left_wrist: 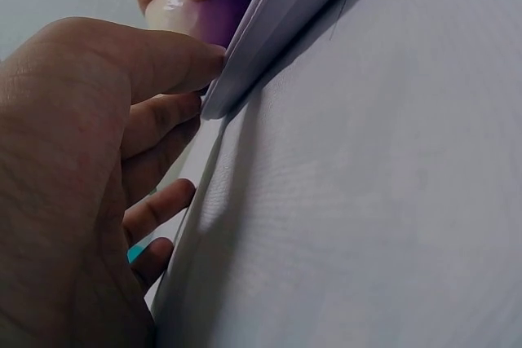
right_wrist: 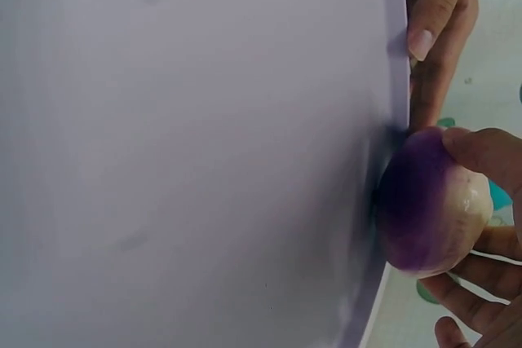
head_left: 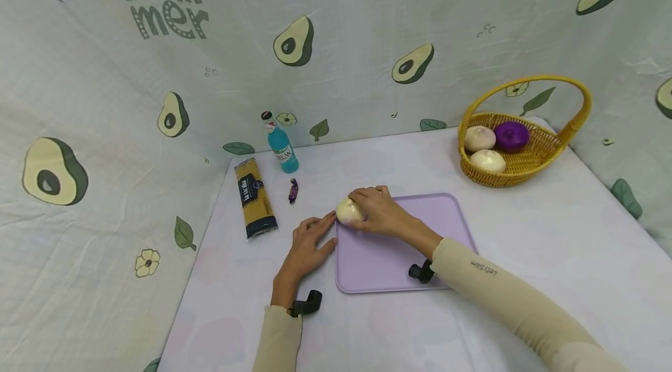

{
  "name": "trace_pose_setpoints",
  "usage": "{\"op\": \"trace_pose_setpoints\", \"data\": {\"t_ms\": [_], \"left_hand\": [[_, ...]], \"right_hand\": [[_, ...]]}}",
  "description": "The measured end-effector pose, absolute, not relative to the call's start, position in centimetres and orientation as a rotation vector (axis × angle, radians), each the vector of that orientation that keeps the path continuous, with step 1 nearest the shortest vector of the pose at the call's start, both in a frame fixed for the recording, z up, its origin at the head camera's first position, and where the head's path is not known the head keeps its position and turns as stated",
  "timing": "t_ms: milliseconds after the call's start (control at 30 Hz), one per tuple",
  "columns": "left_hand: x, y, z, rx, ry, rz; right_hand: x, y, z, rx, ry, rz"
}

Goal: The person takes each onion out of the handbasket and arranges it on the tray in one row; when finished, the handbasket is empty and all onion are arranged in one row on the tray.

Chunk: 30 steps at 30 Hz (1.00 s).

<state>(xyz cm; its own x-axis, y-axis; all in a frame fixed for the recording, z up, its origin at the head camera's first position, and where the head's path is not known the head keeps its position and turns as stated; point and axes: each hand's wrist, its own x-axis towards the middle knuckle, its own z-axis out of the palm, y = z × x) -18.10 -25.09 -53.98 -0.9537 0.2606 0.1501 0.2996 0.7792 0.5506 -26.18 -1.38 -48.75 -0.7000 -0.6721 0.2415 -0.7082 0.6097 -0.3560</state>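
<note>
One turnip [head_left: 349, 210] is in your right hand [head_left: 379, 211], fingers curled round it at the near-left corner of the lilac tray [head_left: 420, 226]; whether it rests on the tray yet, you cannot tell. Your left hand [head_left: 310, 246] lies flat, fingers straight, touching the tray's left edge. Three more turnips [head_left: 496, 147] sit in the yellow basket [head_left: 541, 156] well apart, so by my reckoning most of the moving is left.
</note>
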Motion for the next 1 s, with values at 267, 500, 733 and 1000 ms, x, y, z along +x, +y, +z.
{"op": "trace_pose_setpoints", "data": {"t_ms": [267,500,733,1000], "left_hand": [[-18.4,-25.1,-53.9,-0.454,-2.918,-0.937],[-18.4,-25.2,-53.8,-0.43,-2.942,-0.983],[-18.4,-25.4,-54.1,-0.467,-2.907,-0.976],[-18.2,-25.8,-54.2,-0.438,-2.92,-0.955]], "right_hand": [[-26.4,-1.3,-48.7,1.157,-2.744,0.663],[-26.5,-1.3,-48.9,1.146,-2.76,0.682],[-26.3,-1.2,-48.8,1.148,-2.777,0.699],[-25.9,-0.3,-47.3,1.156,-2.757,0.795]]}}
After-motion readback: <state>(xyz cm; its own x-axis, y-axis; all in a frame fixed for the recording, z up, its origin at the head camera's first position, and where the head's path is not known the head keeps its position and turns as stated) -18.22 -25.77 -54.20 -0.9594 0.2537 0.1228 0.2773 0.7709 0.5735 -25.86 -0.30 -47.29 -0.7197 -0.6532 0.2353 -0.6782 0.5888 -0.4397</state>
